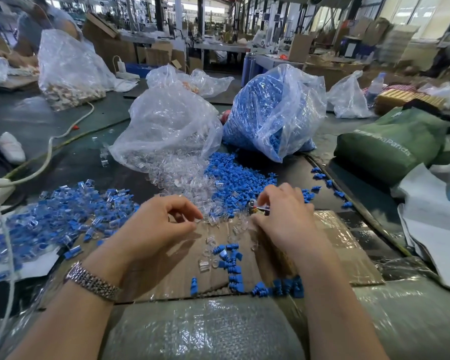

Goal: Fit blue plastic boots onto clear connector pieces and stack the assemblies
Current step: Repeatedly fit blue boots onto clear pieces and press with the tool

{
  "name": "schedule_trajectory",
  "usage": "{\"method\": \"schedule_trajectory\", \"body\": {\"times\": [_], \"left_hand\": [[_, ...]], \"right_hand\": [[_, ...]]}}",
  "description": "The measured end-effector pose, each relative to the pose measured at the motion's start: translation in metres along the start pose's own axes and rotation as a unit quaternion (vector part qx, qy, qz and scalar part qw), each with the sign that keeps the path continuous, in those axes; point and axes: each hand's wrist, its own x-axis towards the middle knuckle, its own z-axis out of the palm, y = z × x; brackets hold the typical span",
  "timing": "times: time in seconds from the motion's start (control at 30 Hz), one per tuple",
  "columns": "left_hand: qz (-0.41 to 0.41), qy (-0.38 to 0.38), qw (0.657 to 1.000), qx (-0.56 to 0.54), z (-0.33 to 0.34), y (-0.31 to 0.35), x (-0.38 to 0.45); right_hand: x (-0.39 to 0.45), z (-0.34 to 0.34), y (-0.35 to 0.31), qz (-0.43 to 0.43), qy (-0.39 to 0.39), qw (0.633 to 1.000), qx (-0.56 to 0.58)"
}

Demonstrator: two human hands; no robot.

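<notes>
My left hand hovers with thumb and forefinger curled almost together over the clear connector pieces spilled on the desk, and I should pinch just one by its sides so the open end faces right. My right hand seems to nip something small, though I cannot tell what; the blue boots lie just behind it, finished assemblies piled left.
</notes>
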Motion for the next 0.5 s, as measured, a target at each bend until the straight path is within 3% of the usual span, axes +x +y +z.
{"method": "schedule_trajectory", "body": {"times": [0.1, 0.17, 0.5], "left_hand": [[0.024, -0.042, 0.999, -0.007, 0.003, -0.001, 0.0], [0.031, -0.062, 0.998, -0.006, 0.007, -0.002, 0.001], [0.028, -0.082, 0.994, 0.066, 0.017, 0.001, 0.002]], "right_hand": [[-0.009, -0.006, -0.003, -0.085, -0.101, 0.983, 0.125], [-0.012, -0.005, -0.007, -0.116, -0.153, 0.973, 0.128], [-0.009, 0.003, -0.011, -0.161, -0.127, 0.979, -0.002]]}}
